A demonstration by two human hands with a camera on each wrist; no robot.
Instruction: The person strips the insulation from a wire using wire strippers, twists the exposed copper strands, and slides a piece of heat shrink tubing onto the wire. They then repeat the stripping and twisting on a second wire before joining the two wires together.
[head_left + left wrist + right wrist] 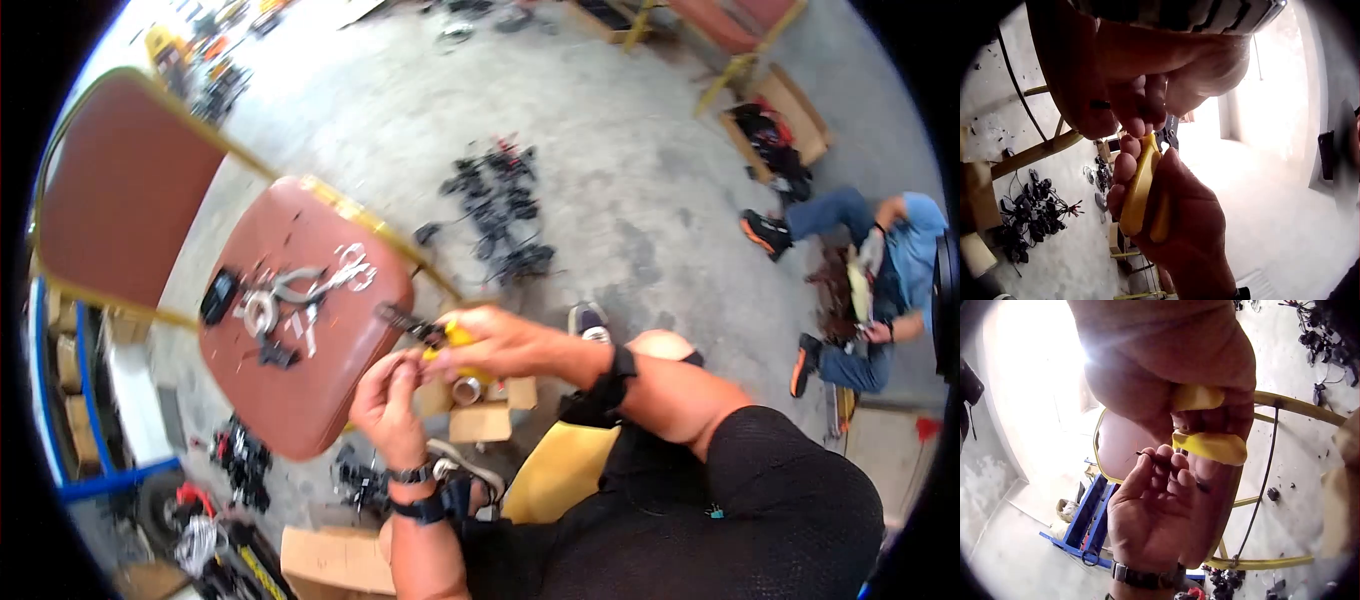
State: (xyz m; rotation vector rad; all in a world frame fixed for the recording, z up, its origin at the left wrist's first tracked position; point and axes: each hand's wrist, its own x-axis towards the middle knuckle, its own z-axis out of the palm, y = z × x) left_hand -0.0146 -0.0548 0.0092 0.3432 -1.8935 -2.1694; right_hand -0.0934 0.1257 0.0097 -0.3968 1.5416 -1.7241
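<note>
My right hand (490, 342) grips a pair of yellow-handled pliers (1140, 190), their dark head pointing toward the chair. Close beside it, my left hand (388, 398) pinches a thin dark wire (1141, 454) between thumb and fingertips; a fine strand sticks out at its end. Fingertips of both hands nearly meet at the pliers' handles. Ahead of them is a chair with a brown seat (262, 400). On that seat lie grey-handled pliers (298, 284), a white roll (262, 314), white-handled scissors (352, 268), a black device (218, 296) and small scraps.
A heap of black cabled parts (500, 205) lies on the concrete floor past the chair. An open cardboard box (480, 422) stands below my hands, and another carton (335, 560) is at lower left. A second person (905, 265) sits at the right.
</note>
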